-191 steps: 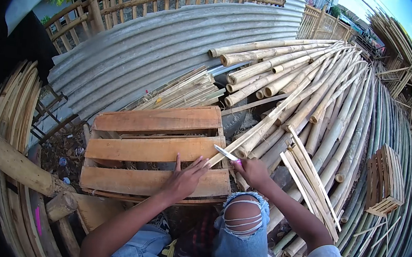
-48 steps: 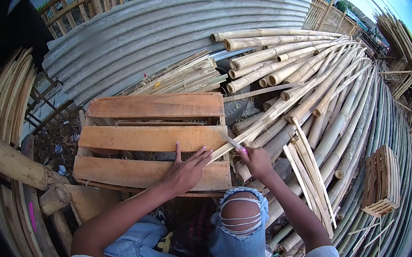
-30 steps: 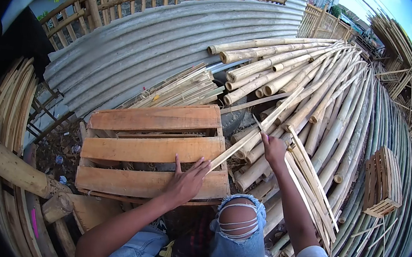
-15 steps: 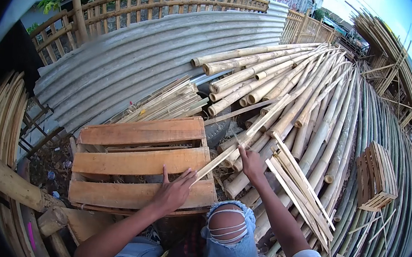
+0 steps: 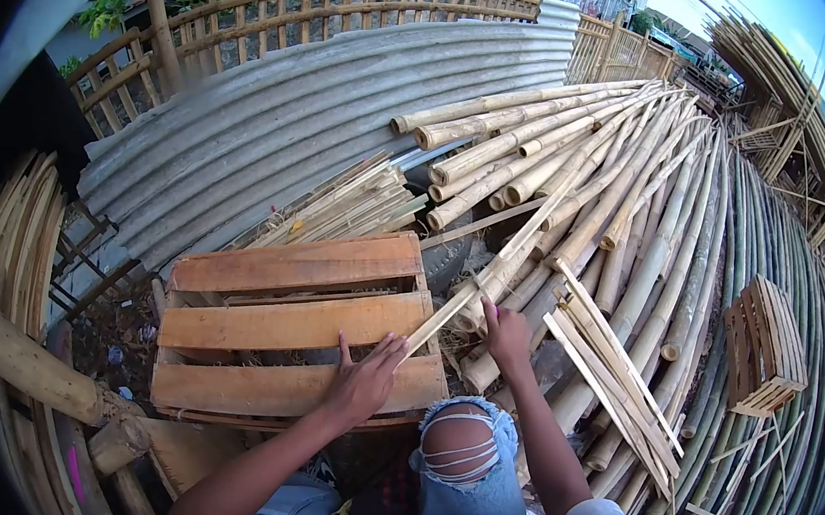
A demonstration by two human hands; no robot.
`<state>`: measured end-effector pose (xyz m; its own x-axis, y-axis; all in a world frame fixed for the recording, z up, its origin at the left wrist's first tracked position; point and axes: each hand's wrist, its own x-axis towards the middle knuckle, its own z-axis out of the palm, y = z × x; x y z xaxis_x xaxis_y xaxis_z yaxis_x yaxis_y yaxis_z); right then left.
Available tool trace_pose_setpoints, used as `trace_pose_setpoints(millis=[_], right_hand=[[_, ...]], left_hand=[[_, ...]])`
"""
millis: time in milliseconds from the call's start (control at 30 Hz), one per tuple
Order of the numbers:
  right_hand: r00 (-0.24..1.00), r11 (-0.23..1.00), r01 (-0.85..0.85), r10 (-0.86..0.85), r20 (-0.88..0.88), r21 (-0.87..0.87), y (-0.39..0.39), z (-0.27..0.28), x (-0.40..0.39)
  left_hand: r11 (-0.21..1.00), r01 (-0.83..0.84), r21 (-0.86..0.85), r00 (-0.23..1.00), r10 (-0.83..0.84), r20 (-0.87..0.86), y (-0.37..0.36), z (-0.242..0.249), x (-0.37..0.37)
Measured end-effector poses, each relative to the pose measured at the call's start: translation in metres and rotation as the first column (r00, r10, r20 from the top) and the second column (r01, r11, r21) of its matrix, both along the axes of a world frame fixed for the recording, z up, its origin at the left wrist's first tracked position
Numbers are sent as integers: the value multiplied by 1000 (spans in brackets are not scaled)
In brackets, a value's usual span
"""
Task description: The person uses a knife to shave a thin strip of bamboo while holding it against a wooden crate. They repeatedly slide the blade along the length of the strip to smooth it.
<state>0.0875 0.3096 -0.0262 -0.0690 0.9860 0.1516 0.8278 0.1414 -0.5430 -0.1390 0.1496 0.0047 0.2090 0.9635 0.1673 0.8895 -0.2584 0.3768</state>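
Note:
A long, pale bamboo strip [image 5: 449, 314] runs up and to the right from the edge of a slatted wooden crate [image 5: 295, 324]. My left hand [image 5: 364, 383] is at the strip's near end, above the crate's front slats, with its fingers closed on the strip and the thumb apart. My right hand [image 5: 507, 336] is closed round the handle of a thin blade [image 5: 479, 285], which lies against the strip. Just right of my right hand, a bundle of split strips [image 5: 611, 379] rests on the poles.
Long bamboo poles [image 5: 582, 175] fan out ahead. Corrugated sheets [image 5: 329, 98] lean along a bamboo fence [image 5: 339, 3]. More split strips [image 5: 348, 205] lie behind the crate. A small crate [image 5: 765, 347] sits at right, and a thick bamboo pole [image 5: 30, 358] is at left.
The whole view has shifted slightly, moving the scene a little to the right. Both hands keep their holds, with the blade still against the strip.

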Motion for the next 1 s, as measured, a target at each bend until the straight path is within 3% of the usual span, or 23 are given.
trace_pose_setpoints(millis=[167,233,333,400,500,567,633,700,767,833,867,933,1000], right_hand=[[998,998,-65,65,2,17,-1,3,17],[963,966,-260,260,77,-10,-32,12,-7],[919,917,-392,394,16,-74,-53,2,-24],[866,879,-477,475,159,-28,-53,27,-22],[894,905,-420,401,200,67,-29,20,-6],[977,992,-127,119,178,30,8,20,14],[996,1000,15,-13,83,-26,28,22,34],[998,998,39,-36,47,-56,19,26,24],[986,985,-153,146,-85,-74,0,12,11],[940,904,-317,258,-226,-287,-31,21,-12],[940,903,-316,254,-229,-292,-41,24,-20],[858,739,-445,190,-477,-506,-51,28,-31],[848,734,-445,162,-505,-512,-51,27,-31]], left_hand=[[997,54,62,995,-49,-84,1,-5,-4],[994,81,76,993,-74,-95,3,-4,-5],[993,92,71,991,-85,-99,3,-1,-6],[993,94,72,991,-86,-100,2,-1,-6],[992,100,75,991,-92,-101,4,-3,-6],[992,100,73,990,-92,-102,4,-1,-7],[992,117,52,989,-111,-96,4,4,-7],[992,111,52,991,-107,-86,4,3,-8],[993,106,46,992,-103,-70,3,1,-7],[993,100,57,993,-96,-69,3,2,-7],[994,102,50,993,-98,-70,3,2,-7],[994,105,38,991,-101,-89,3,4,-7],[994,103,42,991,-99,-84,2,2,-7]])
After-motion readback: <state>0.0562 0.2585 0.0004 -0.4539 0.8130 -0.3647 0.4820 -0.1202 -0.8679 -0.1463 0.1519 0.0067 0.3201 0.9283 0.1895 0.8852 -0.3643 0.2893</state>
